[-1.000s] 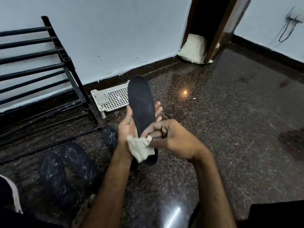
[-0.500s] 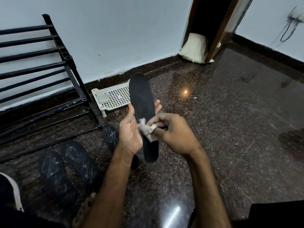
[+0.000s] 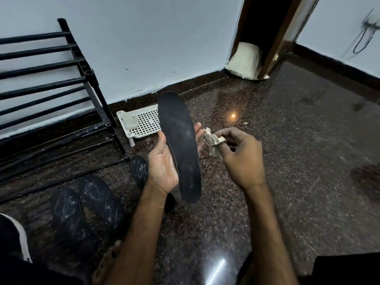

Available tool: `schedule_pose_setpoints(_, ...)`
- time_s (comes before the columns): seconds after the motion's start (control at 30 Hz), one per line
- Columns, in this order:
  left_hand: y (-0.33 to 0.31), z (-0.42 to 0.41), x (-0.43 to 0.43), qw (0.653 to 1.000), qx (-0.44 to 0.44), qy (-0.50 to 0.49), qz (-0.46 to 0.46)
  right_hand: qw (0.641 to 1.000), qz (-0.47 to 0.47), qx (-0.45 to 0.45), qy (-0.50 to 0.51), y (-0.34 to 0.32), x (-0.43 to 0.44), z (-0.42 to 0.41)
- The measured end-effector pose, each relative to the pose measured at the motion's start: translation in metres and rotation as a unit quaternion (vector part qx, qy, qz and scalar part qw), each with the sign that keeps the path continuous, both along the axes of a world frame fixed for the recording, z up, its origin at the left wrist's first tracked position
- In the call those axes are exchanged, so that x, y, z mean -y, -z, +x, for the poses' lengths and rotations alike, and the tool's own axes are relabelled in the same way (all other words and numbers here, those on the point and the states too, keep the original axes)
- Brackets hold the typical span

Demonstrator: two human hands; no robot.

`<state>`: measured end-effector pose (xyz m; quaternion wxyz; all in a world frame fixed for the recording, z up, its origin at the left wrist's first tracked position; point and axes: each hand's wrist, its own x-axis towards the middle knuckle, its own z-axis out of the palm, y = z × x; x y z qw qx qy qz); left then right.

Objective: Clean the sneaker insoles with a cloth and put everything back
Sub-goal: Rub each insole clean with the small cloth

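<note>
The left hand (image 3: 162, 163) cups the black insole (image 3: 181, 145) face-up for wiping, while the right hand (image 3: 242, 159) pinches the cloth (image 3: 213, 142) just beside it.

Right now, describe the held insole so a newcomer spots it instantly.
From the black shoe rack at the left, look right past the white perforated tray at its foot. There the left hand holds a black insole, toe up. Unlike the white-scuffed insoles lying on the floor, it is lifted and plain dark.
</note>
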<state>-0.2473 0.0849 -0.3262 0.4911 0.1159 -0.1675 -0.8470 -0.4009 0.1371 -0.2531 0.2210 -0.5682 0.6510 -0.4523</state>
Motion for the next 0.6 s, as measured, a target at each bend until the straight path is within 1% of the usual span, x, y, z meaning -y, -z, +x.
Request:
schedule_pose_setpoints(0.1, 0.001, -0.001, 0.001, 1.000, -0.007, 0.021, 0.002, 0.997, -0.024, -0.056, -0.044, 0.002, 0.002, 0.013)
schedule_pose_setpoints(0.17, 0.001, -0.002, 0.001, 1.000, -0.005, 0.025, 0.004, 0.989, -0.003, -0.111, -0.097, 0.008, 0.002, 0.016)
schedule_pose_setpoints(0.23, 0.004, 0.000, 0.001, 1.000, 0.002, 0.025, 0.006, 0.979, 0.064, -0.138, -0.136, 0.010, -0.001, 0.007)
schedule_pose_setpoints(0.3, 0.005, 0.002, 0.001, 1.000, -0.016, 0.023, 0.006, 0.966, 0.162, -0.131, -0.155, 0.007, -0.004, -0.009)
schedule_pose_setpoints(0.33, 0.005, 0.004, 0.001, 1.000, -0.021, 0.019, 0.005, 0.963, 0.189, -0.121, -0.152, 0.005, -0.006, -0.017)
schedule_pose_setpoints(0.37, 0.005, 0.005, 0.002, 1.000, -0.018, 0.015, 0.006, 0.966, 0.190, -0.111, -0.137, 0.003, -0.008, -0.023)
schedule_pose_setpoints(0.4, 0.005, 0.006, 0.002, 1.000, -0.014, 0.012, 0.006, 0.973, 0.170, -0.103, -0.114, 0.001, -0.007, -0.027)
schedule_pose_setpoints(0.47, 0.003, 0.005, 0.002, 1.000, -0.009, 0.011, 0.002, 0.988, 0.108, -0.082, -0.077, -0.002, -0.006, -0.026)
schedule_pose_setpoints(0.53, 0.002, 0.002, 0.002, 1.000, 0.006, 0.015, -0.003, 0.995, 0.055, -0.041, -0.078, -0.003, -0.004, -0.020)
schedule_pose_setpoints(0.6, 0.002, 0.000, 0.001, 1.000, 0.008, 0.023, -0.003, 0.994, 0.025, -0.009, -0.105, -0.001, -0.002, -0.010)
